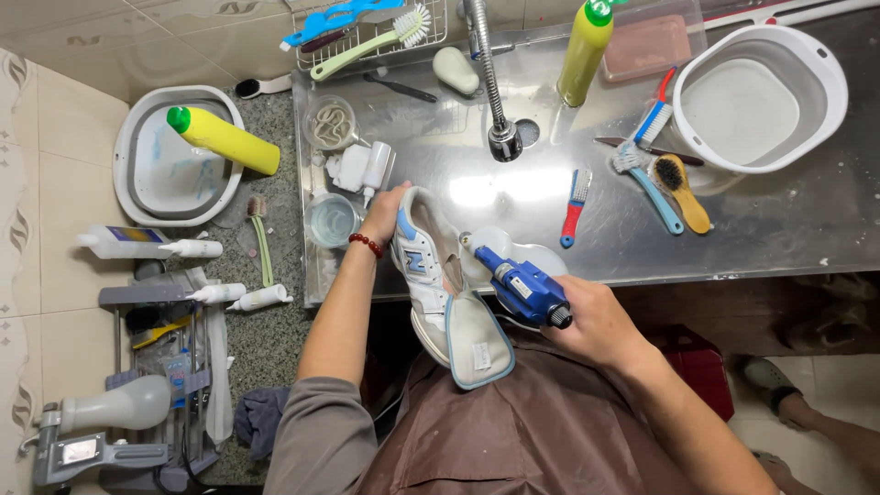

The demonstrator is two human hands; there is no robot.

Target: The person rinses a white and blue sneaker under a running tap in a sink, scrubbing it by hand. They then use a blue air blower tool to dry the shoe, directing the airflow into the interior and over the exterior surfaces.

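Head view looks straight down on a steel sink counter [733,229], and everything can be placed against it. Off its left edge, on the speckled stone ledge, a yellow bottle with a green cap [225,139] lies tilted across a white basin [128,156], with white squeeze bottles [151,244] lying below it.

At the counter's front-left corner the left hand [385,213] comes in on a bent forearm that rises from the brown apron, a red bead bracelet [365,243] at the wrist. Its fingers are curled around the toe end of a white and light-blue sneaker [431,275], gripping it. The shoe hangs over the counter's front edge, toe toward the sink, its tongue [477,344] flopped out toward the person's lap.

Just right of the shoe, still at the front edge, the right hand [596,323] reaches in from the lower right, forearm angled up and leftward. It is closed around the rear of a blue spray tool [522,286], whose white nozzle end lies close beside the shoe's opening.

Farther right on the counter lie a red and blue brush [575,206], a teal brush [646,183] and a wooden brush [683,191], beside a white tub [830,73] at the far-right corner.
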